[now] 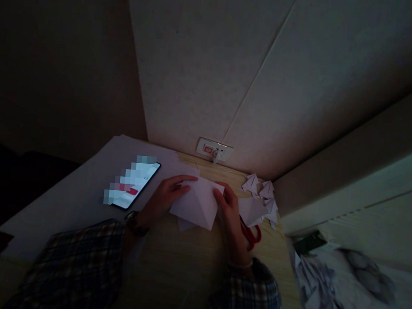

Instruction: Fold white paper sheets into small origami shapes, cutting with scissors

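A white sheet of paper with diagonal creases is held just above the wooden table, between my two hands. My left hand pinches its upper left corner, thumb on top. At the upper right corner, my right hand grips the paper between thumb and fingers. Another piece of paper pokes out below the sheet's lower edge. Red-handled scissors lie right of my right wrist, partly hidden by it. Beside them is a loose white paper piece.
A lit phone rests on large white sheets at the left. Several folded paper shapes sit at the table's right corner. A wall socket with a plug is behind. Papers lie beyond the right edge.
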`<state>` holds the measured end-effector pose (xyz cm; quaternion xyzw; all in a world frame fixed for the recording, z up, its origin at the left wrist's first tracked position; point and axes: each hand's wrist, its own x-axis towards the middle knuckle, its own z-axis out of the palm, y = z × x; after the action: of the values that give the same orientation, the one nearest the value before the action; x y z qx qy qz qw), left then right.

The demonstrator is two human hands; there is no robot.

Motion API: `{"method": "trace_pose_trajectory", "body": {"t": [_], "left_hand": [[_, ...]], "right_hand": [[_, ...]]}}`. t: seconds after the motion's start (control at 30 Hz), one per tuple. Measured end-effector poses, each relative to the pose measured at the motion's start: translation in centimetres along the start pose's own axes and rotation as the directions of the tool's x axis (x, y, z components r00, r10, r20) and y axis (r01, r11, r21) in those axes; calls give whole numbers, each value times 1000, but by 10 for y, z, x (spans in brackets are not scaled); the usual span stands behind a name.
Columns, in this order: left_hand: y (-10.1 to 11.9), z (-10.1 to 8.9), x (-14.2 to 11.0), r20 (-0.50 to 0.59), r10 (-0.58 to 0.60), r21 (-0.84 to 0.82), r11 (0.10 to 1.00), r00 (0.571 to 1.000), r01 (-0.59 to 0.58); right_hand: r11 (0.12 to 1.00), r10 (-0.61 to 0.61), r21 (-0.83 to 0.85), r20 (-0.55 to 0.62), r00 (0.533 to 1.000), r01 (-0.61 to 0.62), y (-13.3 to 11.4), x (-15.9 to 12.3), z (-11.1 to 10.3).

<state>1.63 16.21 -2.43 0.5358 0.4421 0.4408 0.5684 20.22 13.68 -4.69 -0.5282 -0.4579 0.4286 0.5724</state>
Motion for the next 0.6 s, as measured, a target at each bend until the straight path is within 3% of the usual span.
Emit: {"method": "trace_pose_trajectory", "body": {"t": [0.27,0.47,0.6], "left_hand": [[-5,-4,3,-160,-53,-145,989,986,30],[-7,-3,2,-131,-95,-225,972,987,64],[-4,-3,1,-89,-67,-191,980,994,49]], "right_hand": [[991,18,131,98,995,-31,-11,-8,-1],[984,5,173,161,987,-33,-10,-6,-1],[980,12,195,172,985,-46,-10,-4,2]]}}
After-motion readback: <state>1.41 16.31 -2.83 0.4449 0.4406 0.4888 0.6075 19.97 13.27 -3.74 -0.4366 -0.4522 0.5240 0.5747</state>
